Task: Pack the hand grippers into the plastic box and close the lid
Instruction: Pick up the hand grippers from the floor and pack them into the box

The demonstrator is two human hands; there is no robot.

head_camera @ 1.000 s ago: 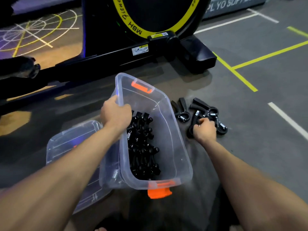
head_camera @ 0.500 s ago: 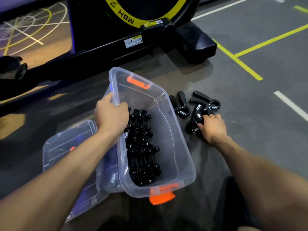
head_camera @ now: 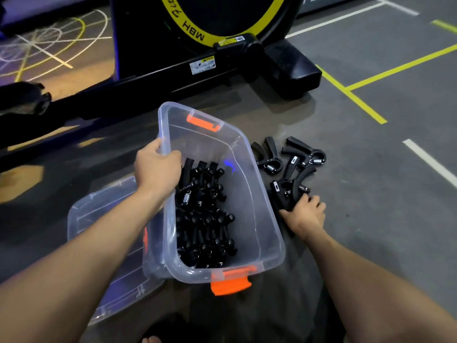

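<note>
A clear plastic box (head_camera: 262, 214) with orange latches stands tilted on the floor, with several black hand grippers (head_camera: 205, 219) piled along its left inner side. My left hand (head_camera: 155, 167) grips the box's left rim. To the right of the box, several loose hand grippers (head_camera: 294, 167) lie on the grey floor. My right hand (head_camera: 304, 214) is closed around the handles of the nearest hand gripper (head_camera: 282, 194), close to the box's right wall. The clear lid (head_camera: 99, 231) lies flat on the floor, partly under the box's left side.
A black exercise bike with a yellow-ringed flywheel (head_camera: 222, 33) stands just beyond the box, its base foot (head_camera: 291, 70) near the loose grippers. Yellow and white lines (head_camera: 351, 95) mark the grey floor to the right. My knee shows at the bottom.
My right hand has slid back toward me and closed on the nearest gripper's handles, drawing it away from the pile. My left hand has kept its hold on the box rim.
</note>
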